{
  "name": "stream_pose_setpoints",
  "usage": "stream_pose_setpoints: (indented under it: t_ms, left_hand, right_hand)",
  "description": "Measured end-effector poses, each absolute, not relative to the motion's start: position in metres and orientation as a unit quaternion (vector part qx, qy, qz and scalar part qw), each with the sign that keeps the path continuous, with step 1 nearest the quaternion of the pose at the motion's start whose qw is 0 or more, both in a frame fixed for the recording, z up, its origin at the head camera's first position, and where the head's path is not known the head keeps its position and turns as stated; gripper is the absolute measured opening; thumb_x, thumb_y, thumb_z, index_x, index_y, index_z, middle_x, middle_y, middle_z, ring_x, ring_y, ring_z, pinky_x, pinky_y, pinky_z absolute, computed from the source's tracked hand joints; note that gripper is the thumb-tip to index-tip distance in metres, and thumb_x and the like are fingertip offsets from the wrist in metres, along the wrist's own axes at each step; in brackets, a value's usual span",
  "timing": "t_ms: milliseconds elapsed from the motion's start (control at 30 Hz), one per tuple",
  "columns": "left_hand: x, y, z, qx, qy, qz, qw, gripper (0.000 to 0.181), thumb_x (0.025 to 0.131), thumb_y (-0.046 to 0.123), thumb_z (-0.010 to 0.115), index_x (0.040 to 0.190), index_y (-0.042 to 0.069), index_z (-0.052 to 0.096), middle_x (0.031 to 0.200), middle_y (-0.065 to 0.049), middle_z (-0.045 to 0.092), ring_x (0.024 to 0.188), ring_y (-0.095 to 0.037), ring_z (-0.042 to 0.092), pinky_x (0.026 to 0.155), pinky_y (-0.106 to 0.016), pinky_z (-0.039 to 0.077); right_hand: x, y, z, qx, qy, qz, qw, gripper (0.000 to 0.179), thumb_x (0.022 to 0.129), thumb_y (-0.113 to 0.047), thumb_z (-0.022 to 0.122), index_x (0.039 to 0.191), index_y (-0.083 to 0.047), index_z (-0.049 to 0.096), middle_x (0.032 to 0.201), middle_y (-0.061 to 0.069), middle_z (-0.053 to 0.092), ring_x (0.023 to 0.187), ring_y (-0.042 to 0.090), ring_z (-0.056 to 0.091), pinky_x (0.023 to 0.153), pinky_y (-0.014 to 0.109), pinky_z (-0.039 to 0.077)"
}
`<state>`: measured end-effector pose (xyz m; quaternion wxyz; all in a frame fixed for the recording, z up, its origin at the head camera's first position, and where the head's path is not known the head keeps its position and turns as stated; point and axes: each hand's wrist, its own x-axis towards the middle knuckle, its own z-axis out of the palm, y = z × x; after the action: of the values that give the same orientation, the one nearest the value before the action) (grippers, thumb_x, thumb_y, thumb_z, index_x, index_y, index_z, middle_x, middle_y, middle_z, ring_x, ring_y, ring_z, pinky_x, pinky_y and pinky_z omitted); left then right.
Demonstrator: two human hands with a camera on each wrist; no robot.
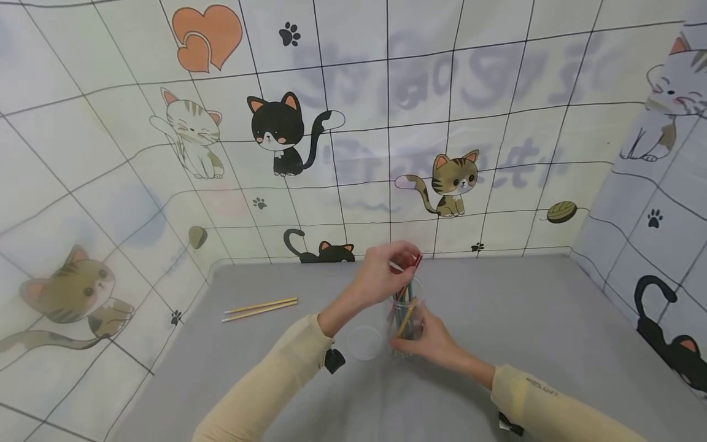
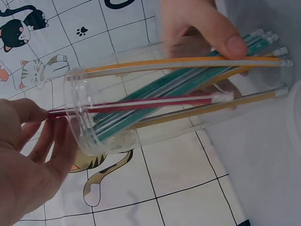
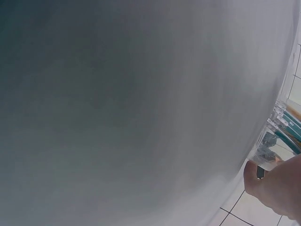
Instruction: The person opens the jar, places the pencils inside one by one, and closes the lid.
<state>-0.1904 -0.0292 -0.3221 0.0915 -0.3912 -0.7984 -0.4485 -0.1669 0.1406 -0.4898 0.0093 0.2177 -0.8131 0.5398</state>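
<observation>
A clear plastic jar (image 2: 141,136) holds several slim pencils with pale ends, among them teal pencils (image 2: 164,87) and a yellow one (image 1: 407,317). At the jar's mouth my left hand (image 1: 385,270) pinches a red pencil (image 2: 164,102) between thumb and fingers; most of its length is inside the jar. My right hand (image 1: 433,341) grips the jar low on its side, thumb and fingers around it. In the right wrist view only part of the right hand (image 3: 277,186) and the jar's base show, at the right edge.
Two yellow pencils (image 1: 259,309) lie side by side on the grey table (image 1: 248,362) at the left. A clear round lid (image 1: 364,344) lies just left of the jar. Behind the table hangs a white gridded cloth (image 1: 353,209) printed with cats.
</observation>
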Motion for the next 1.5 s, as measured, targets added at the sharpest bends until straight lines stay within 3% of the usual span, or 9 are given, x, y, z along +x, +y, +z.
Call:
stream_pose_setpoints:
  t_ms: [167,300,600,1133,1367,1500]
  left_hand:
    - [-0.19,-0.035,-0.328,-0.396,-0.812,-0.415,0.11,0.034,0.086,-0.003,0.061,0.12,0.0,0.067,0.105,-0.011,0.069,0.095,-0.021,0.063,0.078,-0.031,0.054]
    - [-0.192,-0.042,-0.328,-0.391,-0.806,-0.423,0.136,0.032,0.086,-0.002,0.059,0.116,0.001,0.069,0.103,-0.012,0.069,0.095,-0.026,0.062,0.076,-0.042,0.053]
    - [-0.195,-0.082,-0.347,-0.328,-0.821,-0.445,0.146,0.029,0.087,-0.004,0.058,0.113,0.004,0.07,0.102,-0.009,0.07,0.092,-0.02,0.064,0.076,-0.034,0.053]
    - [-0.191,-0.141,-0.379,-0.26,-0.849,-0.449,0.102,0.031,0.085,-0.011,0.061,0.113,0.0,0.068,0.104,-0.017,0.069,0.092,-0.029,0.067,0.08,-0.042,0.055]
    - [-0.194,-0.159,-0.394,-0.242,-0.858,-0.44,0.108,0.031,0.084,-0.011,0.063,0.113,-0.001,0.067,0.104,-0.014,0.068,0.092,-0.029,0.067,0.081,-0.045,0.055]
    - [-0.195,-0.169,-0.403,-0.215,-0.868,-0.435,0.107,0.03,0.085,-0.01,0.063,0.113,0.0,0.067,0.103,-0.013,0.069,0.094,-0.031,0.066,0.083,-0.048,0.053]
  right_hand:
    - [-0.169,0.141,-0.489,0.224,-0.816,0.533,0.012,0.077,0.078,-0.029,0.087,0.14,-0.016,0.042,0.119,0.006,0.062,0.102,0.024,0.061,0.078,0.038,0.051]
    - [-0.17,0.141,-0.488,0.227,-0.819,0.526,0.026,0.077,0.077,-0.031,0.087,0.139,-0.016,0.043,0.118,0.007,0.063,0.1,0.023,0.06,0.079,0.041,0.05]
    - [-0.168,0.141,-0.487,0.214,-0.831,0.513,0.02,0.092,0.076,-0.035,0.087,0.15,-0.012,0.036,0.131,0.014,0.059,0.113,0.03,0.058,0.088,0.051,0.049]
    - [-0.165,0.14,-0.488,0.204,-0.828,0.523,0.014,0.093,0.075,-0.032,0.089,0.149,-0.009,0.037,0.132,0.02,0.059,0.115,0.036,0.059,0.09,0.054,0.049]
    - [-0.165,0.14,-0.489,0.205,-0.828,0.521,0.018,0.09,0.075,-0.032,0.088,0.147,-0.008,0.039,0.135,0.02,0.057,0.118,0.039,0.057,0.092,0.058,0.047]
    - [-0.164,0.14,-0.488,0.204,-0.829,0.521,0.019,0.091,0.075,-0.033,0.088,0.147,-0.008,0.039,0.131,0.018,0.06,0.115,0.035,0.059,0.09,0.054,0.049]
